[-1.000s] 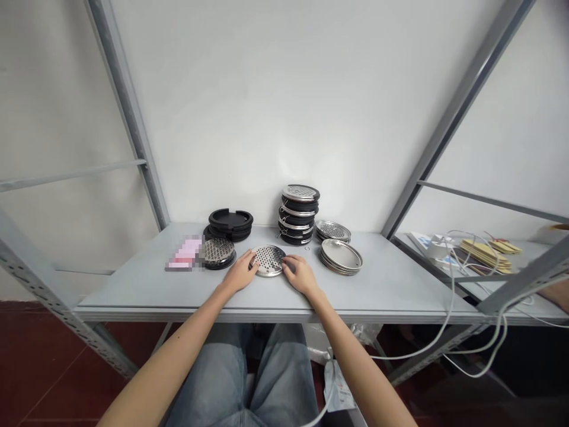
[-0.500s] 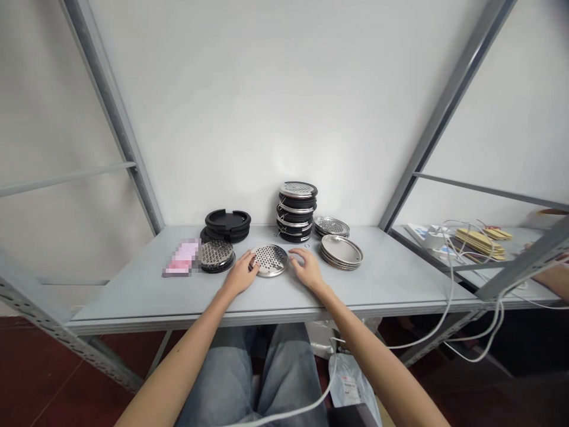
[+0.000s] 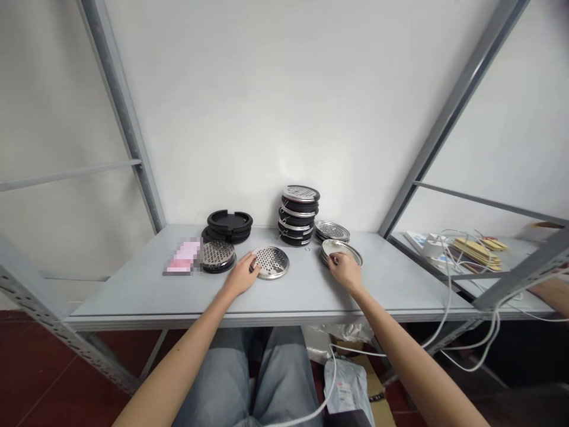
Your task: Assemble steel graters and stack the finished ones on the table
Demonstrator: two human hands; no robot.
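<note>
A round metal grater disc point(image 3: 272, 261), full of punched holes, lies flat on the grey table. My left hand point(image 3: 242, 274) is at its left rim, thumb and fingers closed on the edge. To the right, my right hand point(image 3: 345, 273) reaches over the front of a stack of round shallow metal plates point(image 3: 341, 247). Its fingers are bent in and pinch at the top plate's left front rim; the fingertips are partly hidden. Left of my left hand sits another grater disc point(image 3: 217, 252) on a dark round piece.
Black rings point(image 3: 230, 220) are stacked at the back left. A tall stack of black rings and grater discs point(image 3: 300, 213) stands near the wall, with more grater discs point(image 3: 332, 230) beside it. A pixelated pink item point(image 3: 184, 256) lies left. White cables point(image 3: 448, 296) hang at the right.
My right hand has moved from beside the grater disc rightward onto the stack of metal plates, its fingers closing there. My left hand has stayed at the disc's rim.
</note>
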